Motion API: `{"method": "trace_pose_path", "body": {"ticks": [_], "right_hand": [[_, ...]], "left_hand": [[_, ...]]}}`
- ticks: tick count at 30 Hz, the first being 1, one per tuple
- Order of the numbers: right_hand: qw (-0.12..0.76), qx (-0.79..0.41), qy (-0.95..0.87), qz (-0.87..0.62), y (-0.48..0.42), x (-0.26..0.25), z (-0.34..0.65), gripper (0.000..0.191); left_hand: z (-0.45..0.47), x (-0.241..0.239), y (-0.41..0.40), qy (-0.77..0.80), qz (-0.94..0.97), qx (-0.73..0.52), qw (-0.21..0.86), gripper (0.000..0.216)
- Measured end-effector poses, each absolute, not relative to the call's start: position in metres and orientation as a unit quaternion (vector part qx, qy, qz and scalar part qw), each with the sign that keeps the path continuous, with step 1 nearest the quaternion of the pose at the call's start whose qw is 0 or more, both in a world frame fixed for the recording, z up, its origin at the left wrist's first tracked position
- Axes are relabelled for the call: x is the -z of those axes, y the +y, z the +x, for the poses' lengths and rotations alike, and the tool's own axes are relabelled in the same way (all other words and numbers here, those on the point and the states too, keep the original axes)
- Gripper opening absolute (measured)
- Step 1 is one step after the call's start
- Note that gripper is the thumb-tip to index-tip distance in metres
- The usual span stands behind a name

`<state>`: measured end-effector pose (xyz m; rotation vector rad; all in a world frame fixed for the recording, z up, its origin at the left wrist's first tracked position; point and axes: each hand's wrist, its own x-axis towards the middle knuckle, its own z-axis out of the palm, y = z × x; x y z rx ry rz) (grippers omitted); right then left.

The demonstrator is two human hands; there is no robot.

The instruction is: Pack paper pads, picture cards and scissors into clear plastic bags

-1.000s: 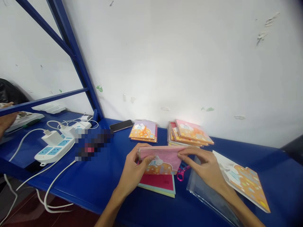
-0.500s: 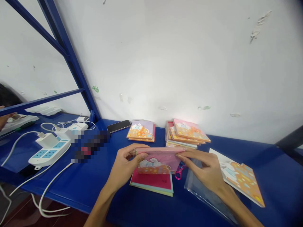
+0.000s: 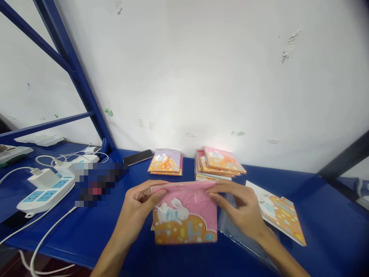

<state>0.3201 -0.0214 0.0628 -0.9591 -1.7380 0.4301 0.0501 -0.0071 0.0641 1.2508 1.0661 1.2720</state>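
Observation:
My left hand (image 3: 135,211) and my right hand (image 3: 243,207) pinch the top corners of a pink and orange paper pack (image 3: 187,227) with a white rabbit on its front, in what looks like a clear plastic sleeve. The pack's front faces me above the blue table. Behind it, mostly hidden, lie coloured sheets; a sliver of them shows at its left edge. A clear plastic bag (image 3: 239,234) lies flat under my right forearm. To the right of that hand rests a white and orange rabbit-printed cover (image 3: 282,215).
Against the wall stand a small stack of rabbit packs (image 3: 165,161) and a taller stack (image 3: 220,161). A black phone (image 3: 138,157) lies left of them. White power strips (image 3: 47,192) with plugs and cables occupy the left, beside a blue metal frame (image 3: 83,88).
Both hands have tilted the pack so its front now shows fully, covering the coloured sheets and the pink scissors seen before. The view has shifted slightly right.

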Motion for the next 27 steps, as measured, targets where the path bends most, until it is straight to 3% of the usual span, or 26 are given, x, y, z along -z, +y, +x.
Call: {"method": "trace_pose_path", "body": {"ticks": [4,6,11,15,18,23,27], "right_hand": [[0.451,-0.336,-0.718,-0.410,-0.037,-0.064,0.316,0.034],[0.413,-0.385,-0.708,-0.424,-0.043,-0.066,0.314,0.038],[0.428,-0.386,-0.667,-0.473,-0.030,-0.089,0.334,0.041],[0.501,-0.374,-0.607,-0.490,0.015,-0.107,0.378,0.048],[0.504,-0.293,-0.577,-0.571,0.051,-0.101,0.405,0.057],[0.459,-0.205,-0.603,-0.620,0.083,-0.064,0.420,0.034],[0.446,-0.157,-0.609,-0.637,0.082,-0.049,0.424,0.037]], "left_hand": [[0.041,-0.063,-0.015,0.453,0.419,-0.498,0.609,0.039],[0.043,-0.064,-0.014,0.456,0.391,-0.484,0.637,0.042],[0.081,-0.086,0.025,0.434,0.459,-0.443,0.637,0.040],[0.141,-0.115,0.098,0.411,0.612,-0.357,0.573,0.035],[0.183,-0.124,0.150,0.430,0.665,-0.316,0.523,0.031],[0.218,-0.110,0.184,0.497,0.724,-0.312,0.362,0.038],[0.200,-0.092,0.157,0.533,0.743,-0.322,0.245,0.039]]}}
